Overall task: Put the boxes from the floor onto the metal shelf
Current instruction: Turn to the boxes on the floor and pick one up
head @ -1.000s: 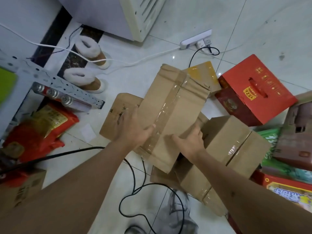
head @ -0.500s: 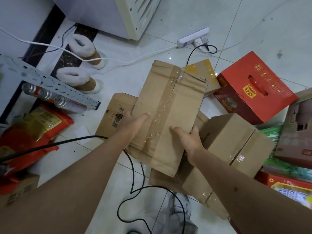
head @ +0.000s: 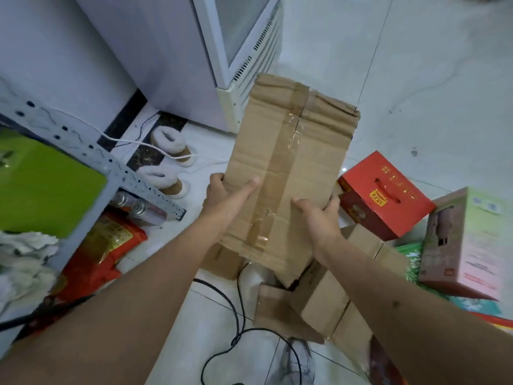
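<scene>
At the far left a grey perforated metal shelf (head: 91,151) carries a flat green item (head: 44,187). The left hand (head: 224,195) grips the left edge of a long brown cardboard box sealed with clear tape (head: 288,162), thumb laid across its top face. The box is held above the floor, its far end pointing away from the person. The right hand (head: 319,218) clasps its right edge, fingers curled round the side. A red carton with a handle slot (head: 385,195) sits on the floor to the right.
</scene>
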